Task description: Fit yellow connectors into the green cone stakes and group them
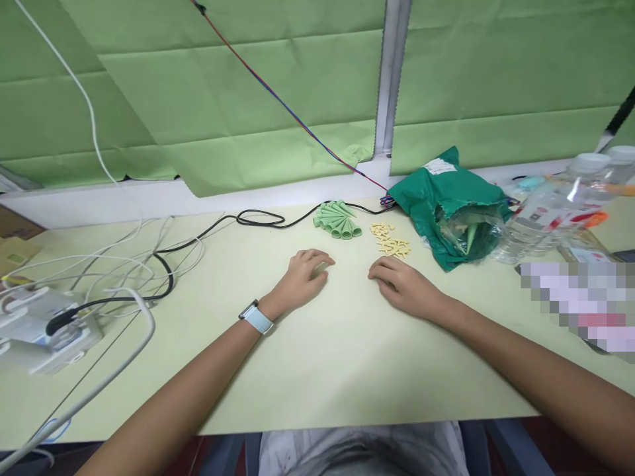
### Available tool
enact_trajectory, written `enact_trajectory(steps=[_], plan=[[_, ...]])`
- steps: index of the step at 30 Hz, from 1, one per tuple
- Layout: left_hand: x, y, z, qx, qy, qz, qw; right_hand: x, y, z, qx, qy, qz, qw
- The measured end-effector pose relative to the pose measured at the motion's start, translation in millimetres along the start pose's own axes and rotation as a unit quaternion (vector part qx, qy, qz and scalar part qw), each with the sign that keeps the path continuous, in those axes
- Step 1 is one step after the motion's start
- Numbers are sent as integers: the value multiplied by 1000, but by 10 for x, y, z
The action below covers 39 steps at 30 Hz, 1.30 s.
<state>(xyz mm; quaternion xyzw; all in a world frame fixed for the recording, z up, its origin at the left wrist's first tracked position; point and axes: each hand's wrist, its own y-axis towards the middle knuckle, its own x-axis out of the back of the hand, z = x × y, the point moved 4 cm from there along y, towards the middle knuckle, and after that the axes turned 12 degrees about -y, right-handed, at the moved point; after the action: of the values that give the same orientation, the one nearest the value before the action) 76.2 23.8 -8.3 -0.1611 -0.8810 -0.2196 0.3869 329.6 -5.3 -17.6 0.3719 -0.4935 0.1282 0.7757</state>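
My left hand [300,281], with a watch on a light blue band at the wrist, rests on the pale table [297,377], fingers apart and holding nothing. To its right, my right hand [407,285] lies on the tabletop, fingers loosely curved, with nothing in it. Beyond my hands, a fan of light green cones [338,220] lies nearest my left hand. A small pile of pale yellow pieces [391,241] is just past my right fingertips. Behind my right hand, a green plastic bag [421,192] lies open, with clear plastic and a green cone showing inside.
Clear plastic bottles [540,211] stand at the right, beside a pixelated flat item [580,311]. Tangled white and black cables run to white power adapters [44,330] at the left. A thick white cable [124,360] crosses the table's left corner. Green sheets [248,99] cover the back.
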Motion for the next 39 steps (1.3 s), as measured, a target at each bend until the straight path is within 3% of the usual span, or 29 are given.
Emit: enact_trajectory(steps=[6,11,14,19,23,28,33,39], plan=[[20,263,132,-13,8,-46,999,1,11,-5,-9,2,-1,1000],[-93,493,-69,-117,113,-71,984,20,30,16,-6,1,-7,1000],[-220,752,-167,-145,121,-67,980,28,45,23,-3,-4,-4,1000],[-433,1184,-144,-116,169,-70,976,25,60,11,0,-2,-3,1000],[-531,1299,-120,-108,194,-73,972,21,70,1,0,-3,1,1000],[-538,1234,-202,-150,205,-38,966,26,75,-11,2,-2,5,1000],[-405,941,-333,-206,159,21,965,33,65,-22,4,5,2,1000],[-122,367,-397,-157,36,112,981,26,55,-28,10,5,7,1000]])
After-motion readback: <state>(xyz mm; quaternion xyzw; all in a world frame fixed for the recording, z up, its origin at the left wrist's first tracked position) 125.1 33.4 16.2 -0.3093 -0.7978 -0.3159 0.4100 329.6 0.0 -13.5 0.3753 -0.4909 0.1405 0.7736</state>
